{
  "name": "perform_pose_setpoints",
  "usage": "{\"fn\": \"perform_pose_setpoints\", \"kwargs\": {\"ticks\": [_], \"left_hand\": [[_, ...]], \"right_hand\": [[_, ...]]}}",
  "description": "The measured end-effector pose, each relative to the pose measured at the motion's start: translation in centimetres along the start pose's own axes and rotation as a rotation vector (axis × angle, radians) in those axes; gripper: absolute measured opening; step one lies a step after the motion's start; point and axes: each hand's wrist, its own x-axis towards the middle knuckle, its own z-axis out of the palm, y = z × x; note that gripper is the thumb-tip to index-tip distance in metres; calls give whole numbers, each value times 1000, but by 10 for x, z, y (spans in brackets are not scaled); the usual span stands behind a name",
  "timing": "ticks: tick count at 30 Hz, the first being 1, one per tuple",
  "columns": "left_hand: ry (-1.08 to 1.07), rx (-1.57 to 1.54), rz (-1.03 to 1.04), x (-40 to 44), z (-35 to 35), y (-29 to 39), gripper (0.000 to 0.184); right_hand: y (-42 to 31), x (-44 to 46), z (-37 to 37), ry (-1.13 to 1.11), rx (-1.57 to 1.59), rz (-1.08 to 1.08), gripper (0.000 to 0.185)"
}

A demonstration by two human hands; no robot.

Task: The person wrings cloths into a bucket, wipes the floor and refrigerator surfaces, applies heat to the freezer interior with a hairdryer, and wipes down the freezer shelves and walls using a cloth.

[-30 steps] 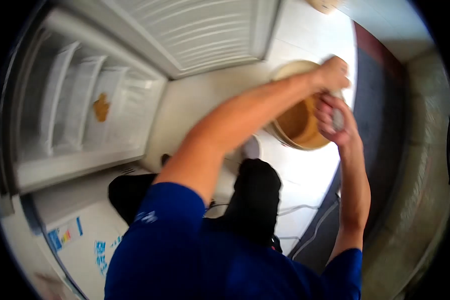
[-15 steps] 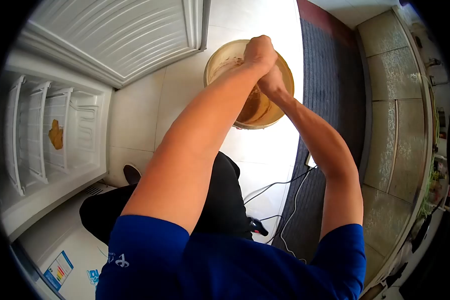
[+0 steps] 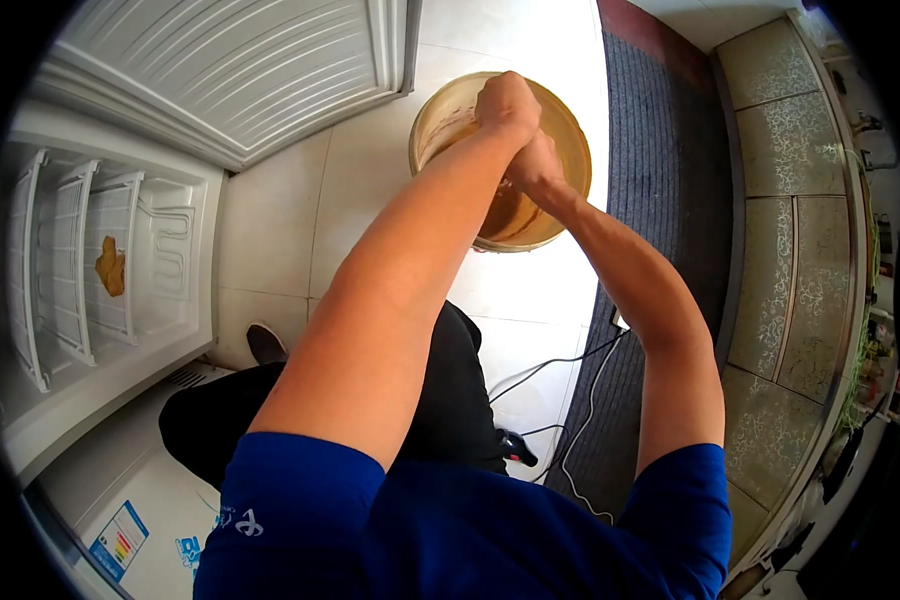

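A round yellowish bucket [image 3: 577, 131] with brown liquid [image 3: 510, 215] in it stands on the tiled floor in front of me. Over its opening, both of my hands are closed and pressed against each other. My left hand [image 3: 508, 107] is a fist at the far side. Just below and to its right, my right hand [image 3: 536, 163] is also clenched. Whatever they grip is hidden behind the fingers and wrists.
An upright freezer [image 3: 195, 265] stands at the left, its door [image 3: 240, 70] swung open. A crumpled yellowish-brown piece [image 3: 111, 266] rests by its wire shelves. Cables [image 3: 590, 390] and a dark hand-held device [image 3: 516, 447] lie near my legs. A grey mat [image 3: 660, 150] runs before tiled cabinets [image 3: 770, 260].
My two clenched hands have shifted slightly left over the bucket, and the left fist has turned a little. The bucket appears slightly higher in view.
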Motion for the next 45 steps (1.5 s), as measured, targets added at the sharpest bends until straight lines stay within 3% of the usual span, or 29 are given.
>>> {"fn": "perform_pose_setpoints", "kwargs": {"ticks": [7,10,11,12,13,14,16,18,20,21,22,23,24,25,26,27,28,30,32,33,34,36,38,39,41,42,44,45], "left_hand": [[22,-25,-1,-8,5,-3,19],[56,-158,73,-2,20,-8,13],[338,-405,197,-3,35,-9,13],[382,-570,366,-30,8,-2,13],[495,-458,545,-40,-2,-2,13],[532,-453,727,-55,-22,-3,14],[364,-284,628,-59,-18,-37,18],[-460,-244,254,-41,3,-72,27],[101,-417,691,-59,-14,-74,38],[197,-384,823,-59,-23,-76,41],[188,-389,802,-59,-21,-84,41],[-339,-117,596,-55,-21,-88,42],[-273,-112,593,-62,-28,-98,43],[-207,-108,589,-69,-36,-107,45],[-92,-451,665,-73,-45,-110,49],[-220,-387,510,-72,-49,-117,46],[-353,-318,364,-76,-65,-115,43],[-427,-328,406,-92,-90,-124,42],[282,-384,613,-108,-98,-138,49],[377,-441,473,-114,-103,-145,63],[322,-505,92,-141,-130,-138,69],[270,-745,-319,-143,-140,-160,78],[135,-854,-591,-154,-181,-186,76],[103,-990,-589,-162,-193,-205,72],[-45,-1234,-580,-166,-196,-264,63],[-158,-1338,-574,-163,-195,-295,59],[-309,-1301,-510,-181,-210,-326,59],[-303,-1239,-537,-186,-220,-331,60]], "right_hand": [[-4,-10,-4,-7,-101,3,45],[14,-7,-8,61,-130,12,34],[32,8,-5,62,-106,-48,31],[-4,-10,-30,27,-20,14,31],[29,9,-22,309,-39,-486,36],[-1,-14,-42,247,-38,-460,40],[13,0,-25,225,-238,-247,40],[82,39,-10,-198,-473,-196,36],[16,-10,-23,318,-173,-307,30],[-2,-24,-18,527,-122,-386,28],[45,8,-8,202,-297,-347,25],[47,-6,-2,15,-304,-181,24],[29,-4,0,-127,-295,-44,24],[11,-6,3,221,-240,-218,23],[5,-14,10,546,-183,-383,22],[70,38,19,225,-441,-384,34],[31,19,15,-164,-409,-87,39],[-33,-34,29,428,-428,-367,29],[-70,-32,41,320,-366,-443,30],[-81,-38,53,196,-294,-476,31],[-107,-54,65,168,-321,-502,35],[-146,-72,93,9,-221,-558,41],[-171,-87,123,-219,-254,-558,67],[-166,-79,143,-355,-182,-589,77],[-209,-114,141,-557,-259,-335,73],[-202,-110,155,-536,-278,-466,61],[-219,-121,159,-753,-168,-232,52],[-207,-111,170,-738,-160,-212,52]]}}
